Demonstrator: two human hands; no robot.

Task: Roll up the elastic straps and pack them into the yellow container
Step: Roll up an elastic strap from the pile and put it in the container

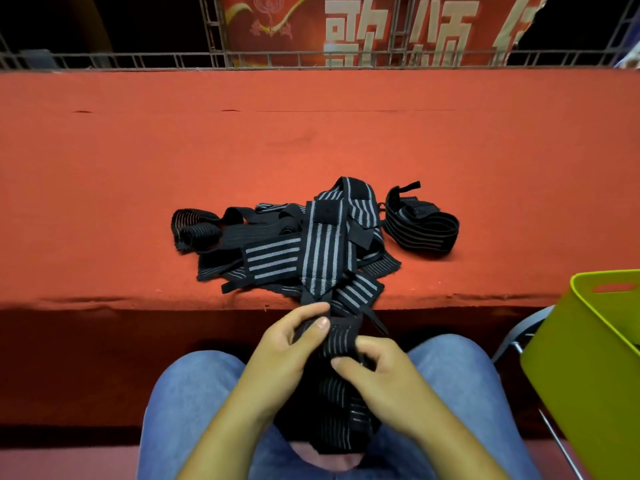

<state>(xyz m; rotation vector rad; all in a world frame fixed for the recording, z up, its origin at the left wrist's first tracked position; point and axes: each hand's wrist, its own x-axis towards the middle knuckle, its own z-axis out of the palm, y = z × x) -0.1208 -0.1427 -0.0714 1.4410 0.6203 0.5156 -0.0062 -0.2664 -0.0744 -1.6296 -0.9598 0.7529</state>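
A pile of black elastic straps with grey stripes (pixel 287 247) lies on the red-covered platform near its front edge. One strap (pixel 341 344) runs from the pile down over the edge to my lap. My left hand (pixel 294 341) pinches its upper part with thumb on top. My right hand (pixel 377 372) grips it just below, and the rest of the strap hangs between my knees. A loosely coiled strap (pixel 420 225) lies apart to the right of the pile. The yellow-green container (pixel 581 358) stands at the right edge on a chair, tilted, its inside mostly out of view.
The red carpeted platform (pixel 311 133) stretches wide behind the pile. A metal truss rail (pixel 311 58) and a red banner with large characters run along the back. My knees in blue jeans (pixel 194 393) sit below the platform edge. A metal chair frame (pixel 519 341) holds the container.
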